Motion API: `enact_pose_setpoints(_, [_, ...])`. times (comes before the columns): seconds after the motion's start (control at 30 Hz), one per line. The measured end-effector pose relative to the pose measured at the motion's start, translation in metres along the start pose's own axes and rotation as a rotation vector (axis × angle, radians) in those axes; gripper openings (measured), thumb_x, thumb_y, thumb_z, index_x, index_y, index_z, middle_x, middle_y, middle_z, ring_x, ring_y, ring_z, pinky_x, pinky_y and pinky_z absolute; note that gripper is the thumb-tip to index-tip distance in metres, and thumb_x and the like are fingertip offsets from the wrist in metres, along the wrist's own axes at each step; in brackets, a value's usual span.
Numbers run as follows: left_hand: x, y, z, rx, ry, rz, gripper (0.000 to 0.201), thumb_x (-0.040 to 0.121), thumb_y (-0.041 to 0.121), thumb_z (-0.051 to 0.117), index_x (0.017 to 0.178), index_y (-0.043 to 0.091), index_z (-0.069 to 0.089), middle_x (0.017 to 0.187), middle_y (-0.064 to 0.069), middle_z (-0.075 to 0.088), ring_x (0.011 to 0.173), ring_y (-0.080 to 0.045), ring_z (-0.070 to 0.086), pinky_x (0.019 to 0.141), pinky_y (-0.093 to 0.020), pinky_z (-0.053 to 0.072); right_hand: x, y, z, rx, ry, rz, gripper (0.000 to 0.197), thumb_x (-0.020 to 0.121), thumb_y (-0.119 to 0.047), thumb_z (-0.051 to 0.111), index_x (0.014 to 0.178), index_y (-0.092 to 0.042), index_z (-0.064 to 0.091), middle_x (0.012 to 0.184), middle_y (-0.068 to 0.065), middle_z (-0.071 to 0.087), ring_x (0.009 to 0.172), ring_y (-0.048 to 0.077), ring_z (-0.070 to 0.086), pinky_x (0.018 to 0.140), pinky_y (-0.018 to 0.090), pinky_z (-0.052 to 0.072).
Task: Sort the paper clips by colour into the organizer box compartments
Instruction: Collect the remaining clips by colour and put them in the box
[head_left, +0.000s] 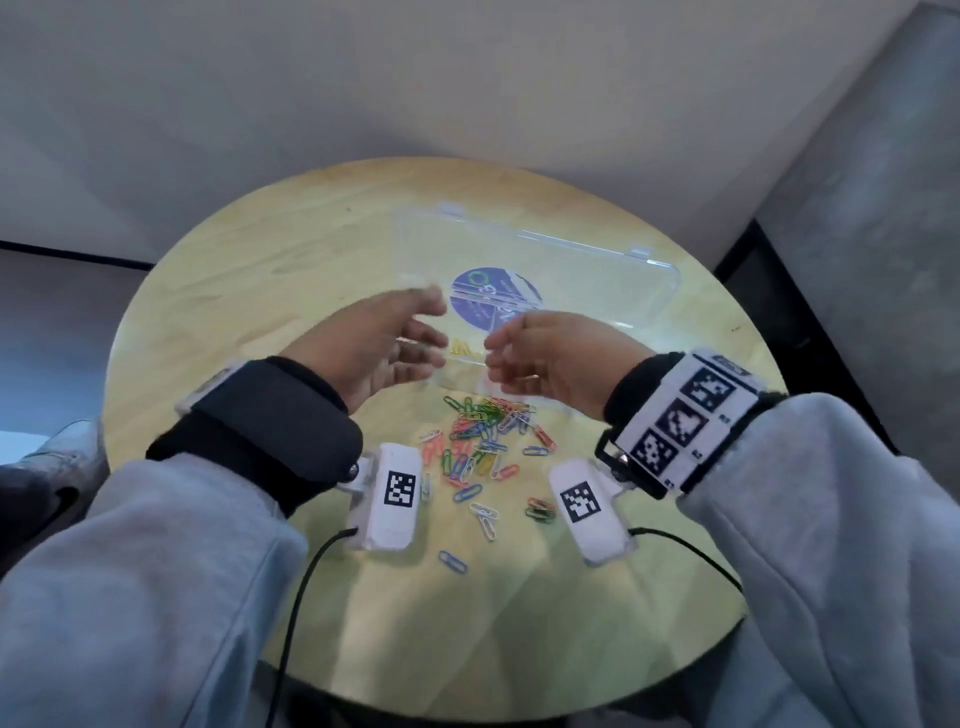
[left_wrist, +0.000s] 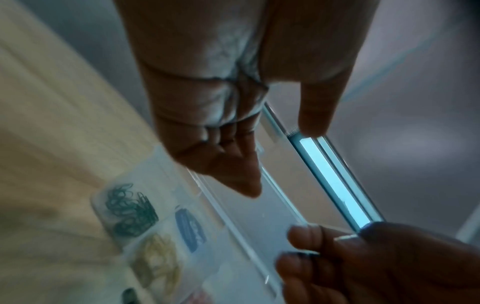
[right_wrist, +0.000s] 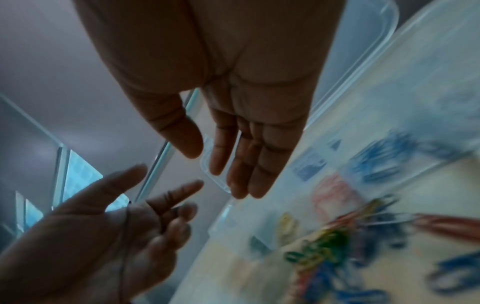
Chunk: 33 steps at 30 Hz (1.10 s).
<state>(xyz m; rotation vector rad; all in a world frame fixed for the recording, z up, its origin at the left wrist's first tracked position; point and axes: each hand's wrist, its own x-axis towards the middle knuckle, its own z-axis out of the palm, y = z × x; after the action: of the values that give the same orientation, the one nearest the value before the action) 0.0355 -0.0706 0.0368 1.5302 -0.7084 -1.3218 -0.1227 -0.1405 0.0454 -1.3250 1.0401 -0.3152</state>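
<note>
A clear organizer box (head_left: 631, 312) stands on the round table with its lid (head_left: 535, 249) lifted at the far side. Its compartments hold green clips (left_wrist: 130, 211), yellow clips (left_wrist: 158, 259) and blue clips (right_wrist: 384, 158). A mixed pile of coloured paper clips (head_left: 483, 436) lies in front of the box. My left hand (head_left: 415, 338) hovers over the box's left end with straight fingers, and its thumb (left_wrist: 311, 119) is at the lid's edge. My right hand (head_left: 511, 353) faces it with loose fingers, and nothing shows in its palm (right_wrist: 259, 107).
The table (head_left: 234, 291) is round, pale wood, with walls close behind it. Stray clips (head_left: 483, 519) lie nearer the front edge, between the two wrist cameras. A cable (head_left: 306, 577) trails off the table's front.
</note>
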Motion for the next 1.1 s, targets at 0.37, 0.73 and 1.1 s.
enact_pose_setpoints(0.37, [-0.011,-0.042,0.026,1.260,-0.019,0.037,0.013,0.083,0.015,0.054,0.091,0.024,0.061,0.084,0.006,0.055,0.082,-0.016,0.050,0.052,-0.018,0.030,-0.032,0.061,-0.010,-1.080,-0.153,0.104,0.014,0.078,-0.010,0.058,0.081,-0.024,0.062,0.066,-0.011,0.054,0.059,0.007,0.051,0.063,0.023,0.046])
enact_pose_setpoints(0.73, [0.000,-0.053,0.038,1.412,-0.094,-0.061,0.020,0.077,0.024,0.070,0.091,0.016,0.058,0.084,0.000,0.056,0.081,-0.020,0.052,0.056,-0.024,0.033,-0.029,0.082,-0.011,-1.168,-0.145,0.031,0.015,0.077,-0.015,0.062,0.073,-0.029,0.058,0.066,-0.011,0.048,0.061,0.008,0.046,0.060,0.023,0.041])
enact_pose_setpoints(1.1, [0.010,-0.061,0.037,1.430,-0.087,-0.107,0.002,0.081,0.015,0.063,0.083,0.014,0.063,0.081,-0.004,0.057,0.074,-0.021,0.051,0.055,-0.024,0.037,-0.027,0.077,-0.017,-0.953,-0.117,0.090,0.018,0.071,-0.007,0.063,0.062,-0.018,0.052,0.069,0.001,0.065,0.065,0.015,0.054,0.065,0.028,0.047])
